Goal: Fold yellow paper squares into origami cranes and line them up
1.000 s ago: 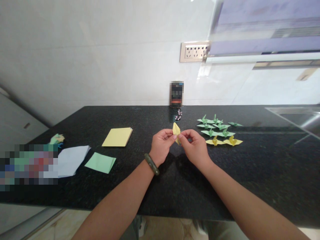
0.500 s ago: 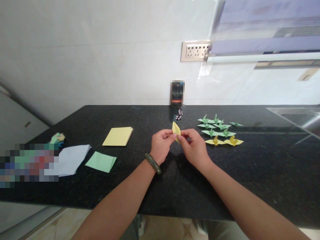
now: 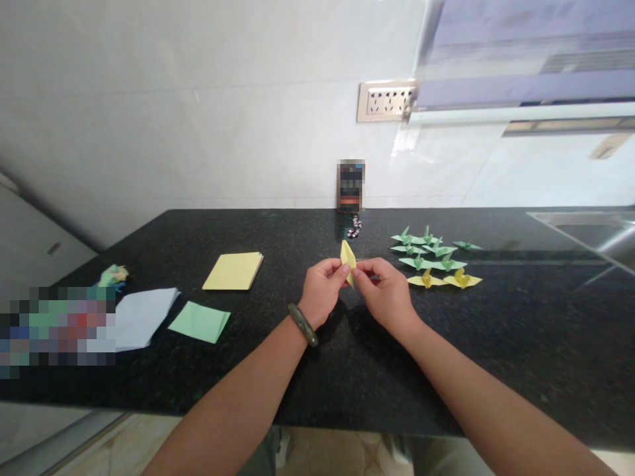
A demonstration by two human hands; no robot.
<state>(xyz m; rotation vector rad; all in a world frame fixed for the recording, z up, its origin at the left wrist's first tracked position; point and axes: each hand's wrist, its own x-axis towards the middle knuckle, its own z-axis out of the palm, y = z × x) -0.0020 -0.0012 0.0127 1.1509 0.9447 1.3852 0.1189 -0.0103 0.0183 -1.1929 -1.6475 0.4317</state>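
Between my two hands, above the dark countertop [image 3: 357, 377], is a small folded yellow paper [image 3: 348, 253], narrow and pointed at its top. My left hand [image 3: 321, 285], with a green bangle on its wrist, pinches the paper's left side with thumb and fingers. The fingers of my right hand [image 3: 387, 287] are closed on its right, lower side. The paper's middle is partly covered by my thumbs. To the right stand several green paper cranes [image 3: 419, 262] in rows, with two yellow paper cranes [image 3: 463, 279] in front of them.
A yellow paper stack [image 3: 232, 271], green paper sheets [image 3: 199, 322] and white sheets [image 3: 143, 318] lie on the left, beside a blurred-out colourful item. A phone-like device [image 3: 350, 185] with a beaded strap leans on the wall. A sink edge [image 3: 570, 231] is at the far right.
Both hands keep hold of the yellow paper in nearly the same place. The fingers have shifted slightly around it, and the lower tip now shows below my thumbs.
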